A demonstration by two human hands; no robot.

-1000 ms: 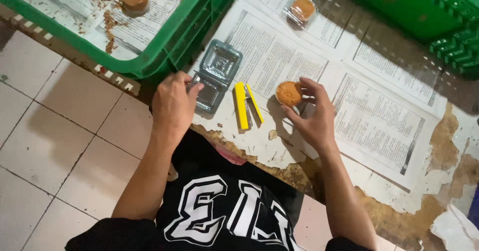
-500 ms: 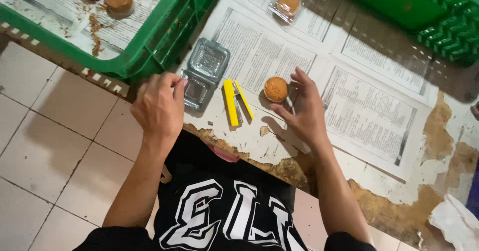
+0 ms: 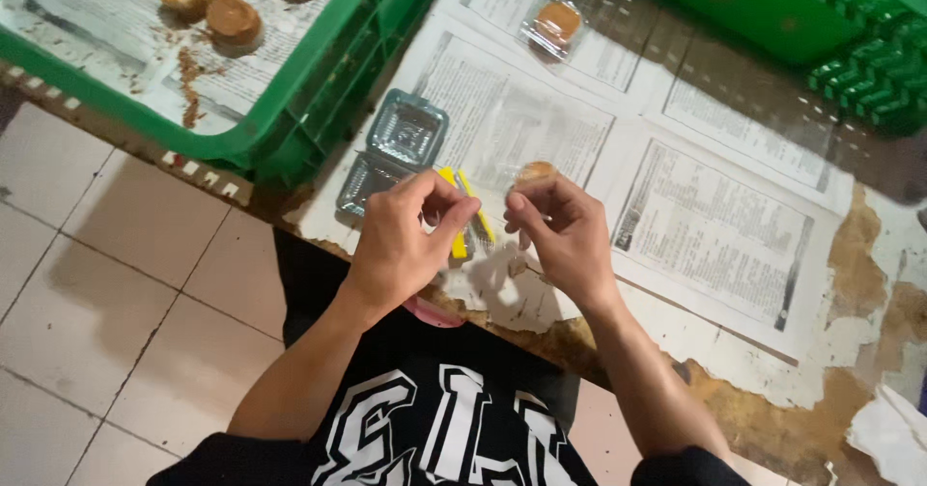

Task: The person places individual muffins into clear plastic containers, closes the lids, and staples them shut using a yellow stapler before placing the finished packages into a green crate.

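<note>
My right hand [image 3: 565, 235] holds a small round brown cake [image 3: 537, 170] at its fingertips, just above the newspaper-covered table [image 3: 715, 206]. My left hand [image 3: 406, 240] is close beside it, thumb and forefinger pinched together; I can make out nothing between them. An open clear plastic clamshell box [image 3: 398, 148] lies on the paper just beyond my left hand. A yellow object [image 3: 473, 218] lies between my hands, partly hidden by my left fingers.
A green crate [image 3: 319, 100] lined with newspaper at the upper left holds several brown cakes [image 3: 234, 21]. A packed cake in a clear box [image 3: 555, 25] lies farther back. Another green crate [image 3: 772, 13] stands at the top right. Tiled floor [image 3: 106, 283] shows below the table's worn edge.
My right hand has lifted the cake off the paper and drawn it toward me. My left hand left the clamshell box and came in next to the right, fingers pinched.
</note>
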